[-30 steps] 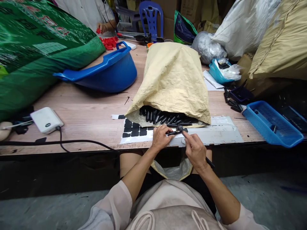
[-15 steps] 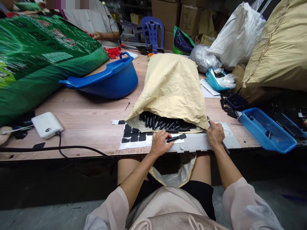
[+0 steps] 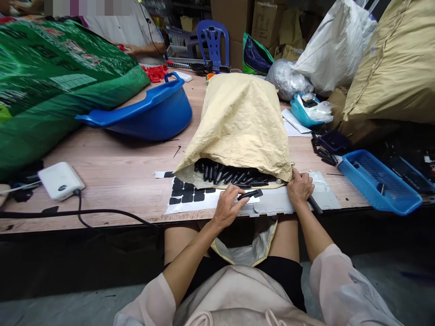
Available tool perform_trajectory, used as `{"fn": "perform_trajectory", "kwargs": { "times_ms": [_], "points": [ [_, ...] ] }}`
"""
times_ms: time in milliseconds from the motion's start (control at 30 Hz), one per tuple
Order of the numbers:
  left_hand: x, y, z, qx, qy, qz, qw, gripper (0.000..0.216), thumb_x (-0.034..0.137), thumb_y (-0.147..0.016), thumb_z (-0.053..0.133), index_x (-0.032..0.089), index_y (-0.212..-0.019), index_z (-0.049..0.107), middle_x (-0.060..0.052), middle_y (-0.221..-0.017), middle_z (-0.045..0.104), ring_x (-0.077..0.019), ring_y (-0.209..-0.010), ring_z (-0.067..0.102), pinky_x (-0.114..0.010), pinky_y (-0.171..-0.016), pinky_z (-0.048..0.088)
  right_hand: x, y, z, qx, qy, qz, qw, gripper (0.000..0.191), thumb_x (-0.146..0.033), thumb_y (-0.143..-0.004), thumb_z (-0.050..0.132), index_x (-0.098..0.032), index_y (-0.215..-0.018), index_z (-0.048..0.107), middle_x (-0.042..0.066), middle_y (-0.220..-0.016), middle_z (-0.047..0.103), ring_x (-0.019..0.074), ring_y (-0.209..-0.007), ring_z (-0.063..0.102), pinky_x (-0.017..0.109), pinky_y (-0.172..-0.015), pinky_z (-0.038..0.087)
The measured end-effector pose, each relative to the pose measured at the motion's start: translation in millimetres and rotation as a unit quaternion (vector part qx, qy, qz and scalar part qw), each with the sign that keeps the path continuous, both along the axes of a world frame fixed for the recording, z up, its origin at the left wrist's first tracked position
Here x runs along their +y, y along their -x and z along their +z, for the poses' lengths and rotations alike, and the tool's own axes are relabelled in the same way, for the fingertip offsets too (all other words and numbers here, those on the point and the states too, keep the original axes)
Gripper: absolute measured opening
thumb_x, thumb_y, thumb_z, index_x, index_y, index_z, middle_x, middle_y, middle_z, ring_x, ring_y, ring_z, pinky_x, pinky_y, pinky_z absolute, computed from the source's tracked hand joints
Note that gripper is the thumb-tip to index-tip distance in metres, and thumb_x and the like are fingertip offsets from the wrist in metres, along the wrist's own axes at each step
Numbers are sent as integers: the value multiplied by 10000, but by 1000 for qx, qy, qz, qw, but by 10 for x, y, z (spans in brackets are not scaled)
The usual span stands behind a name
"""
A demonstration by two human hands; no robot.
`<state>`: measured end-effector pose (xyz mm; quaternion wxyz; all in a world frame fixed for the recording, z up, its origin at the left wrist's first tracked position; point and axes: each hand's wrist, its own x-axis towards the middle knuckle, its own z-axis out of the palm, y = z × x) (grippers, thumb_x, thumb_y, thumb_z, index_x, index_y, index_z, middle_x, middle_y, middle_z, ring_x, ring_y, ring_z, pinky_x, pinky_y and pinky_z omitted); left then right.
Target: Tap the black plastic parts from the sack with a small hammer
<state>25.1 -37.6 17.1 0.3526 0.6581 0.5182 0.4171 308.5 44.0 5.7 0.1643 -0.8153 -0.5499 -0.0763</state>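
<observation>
My left hand (image 3: 227,207) is closed, thumb and fingers pinching a slim black pen-shaped piece (image 3: 247,195) just above the table's front edge. Right behind that piece lies a black rounded sticker (image 3: 258,193) on white backing. My right hand (image 3: 301,188) is wrapped round a rod-like tool with a dark handle (image 3: 315,205); a small shiny tip shows past the fingers, and its exact kind is unclear. Between the hands, a cream woven sack (image 3: 246,120) lies with its mouth toward me, full of similar black pieces (image 3: 217,173). Left of my left hand is a sheet of black stickers (image 3: 181,198).
A blue basin (image 3: 146,115) and a large green sack (image 3: 68,86) occupy the left, with a white adapter box (image 3: 61,180) and cables nearer. On the right sit a blue basket (image 3: 380,185) and a teal bowl (image 3: 301,113). Across the table a co-worker's hand (image 3: 136,50) handles red pieces.
My right hand has shifted slightly left and changed its grip on the tool. The black piece in my left hand has tilted and lifted a little. The view has turned slightly.
</observation>
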Motion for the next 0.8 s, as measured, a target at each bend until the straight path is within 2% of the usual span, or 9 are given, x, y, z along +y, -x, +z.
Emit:
{"fn": "perform_trajectory", "kwargs": {
  "times_ms": [133,233,300,367,400,500,633,700,800],
  "points": [
    [-87,-142,427,-183,91,-48,978,345,504,-989,591,187,-1088,683,-16,-872,657,-170,-817,586,-296,-788,470,-1,0,-3,-7,-2,3,1000,429,-194,-991,525,-335,-1341,728,90,-1059,560,218,-915,430,351,-753,273],
    [-208,-148,691,-193,129,-183,955,357,511,-969,627,176,-1062,710,-28,-888,669,-171,-831,584,-281,-786,462,-5,5,1,-6,-1,3,1000,429,-191,-994,518,-336,-1339,728,90,-1061,559,218,-916,429,352,-755,273],
    [-324,-113,695,-157,163,-279,933,350,499,-957,644,167,-1031,727,-30,-886,672,-163,-805,573,-267,-752,444,-9,11,7,-5,-1,4,1000,422,-198,-994,525,-326,-1344,723,95,-1075,564,222,-928,433,351,-755,275],
    [-459,-73,527,-105,197,-327,918,342,491,-946,648,167,-1005,739,-17,-852,661,-148,-767,548,-252,-712,415,-13,20,17,-4,0,5,1000,422,-202,-995,525,-316,-1353,717,102,-1092,574,227,-941,437,353,-757,282],
    [-528,-57,391,-72,211,-328,918,333,487,-937,653,171,-989,744,-7,-828,653,-143,-749,534,-247,-695,400,-15,25,23,-2,2,6,1000,424,-203,-996,522,-312,-1359,713,106,-1099,579,230,-946,440,355,-758,286],
    [-701,-30,-111,76,261,-241,932,253,433,-910,662,199,-943,752,19,-728,622,-149,-692,519,-251,-641,359,-20,38,40,-2,9,7,1000,436,-204,-996,513,-297,-1377,704,112,-1105,588,235,-956,449,359,-764,295],
    [-764,-58,-650,224,310,-152,911,236,396,-942,626,211,-1009,757,-26,-835,732,-217,-816,674,-290,-721,440,-19,43,41,-8,12,8,1000,440,-200,-989,506,-279,-1376,700,117,-1101,581,237,-959,444,358,-772,300],
    [-737,-88,-790,276,335,-127,892,301,424,-991,570,197,-1053,758,-90,-983,780,-272,-971,725,-332,-807,488,-17,41,34,-9,9,10,1000,435,-203,-984,513,-275,-1368,703,119,-1099,575,237,-958,438,357,-776,305],
    [-705,-121,-830,323,345,-129,872,325,411,-1016,540,204,-1149,752,-146,-1206,771,-319,-1189,705,-385,-936,512,-17,41,31,-8,9,10,1000,437,-207,-985,520,-277,-1378,697,119,-1102,571,237,-958,434,358,-783,309]
  ]
}}
